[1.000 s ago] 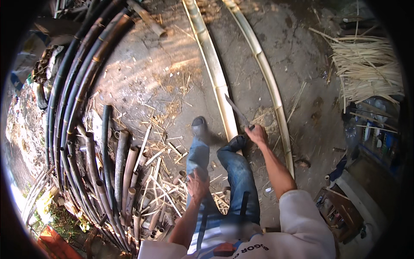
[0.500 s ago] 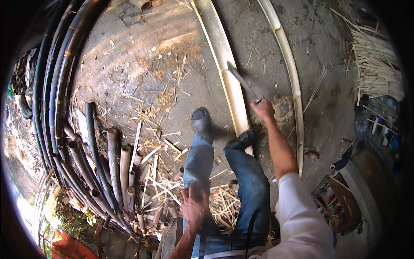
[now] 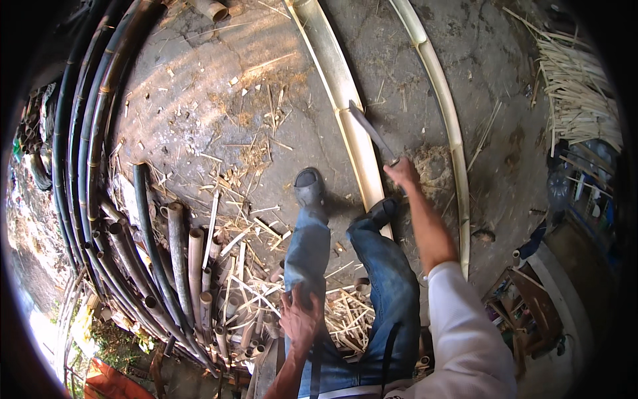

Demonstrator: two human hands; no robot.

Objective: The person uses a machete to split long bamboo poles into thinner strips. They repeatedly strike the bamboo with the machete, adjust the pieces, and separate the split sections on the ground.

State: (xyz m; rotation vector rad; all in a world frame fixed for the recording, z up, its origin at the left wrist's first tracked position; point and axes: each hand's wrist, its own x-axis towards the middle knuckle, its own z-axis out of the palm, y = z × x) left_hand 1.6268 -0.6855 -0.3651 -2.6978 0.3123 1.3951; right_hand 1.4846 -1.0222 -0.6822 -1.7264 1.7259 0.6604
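My right hand (image 3: 403, 175) is closed round the handle of a machete (image 3: 373, 131). The blade's tip meets the inside of a split bamboo half (image 3: 359, 147) at its node wall. This bamboo lies hollow side up on the ground, running away from me, and my right shoe (image 3: 382, 212) rests on its near end. My left hand (image 3: 302, 320) lies on my left knee with the fingers spread, holding nothing.
A second split bamboo half (image 3: 454, 126) lies to the right. Long dark bamboo poles (image 3: 95, 133) and shorter cut pieces (image 3: 176, 249) crowd the left. Loose slivers (image 3: 349, 322) litter the ground by my legs. Bundled strips (image 3: 578, 86) are piled far right.
The machete has shifted slightly, its tip now over the node inside the bamboo rather than at the right rim. My left hand stays on the knee.
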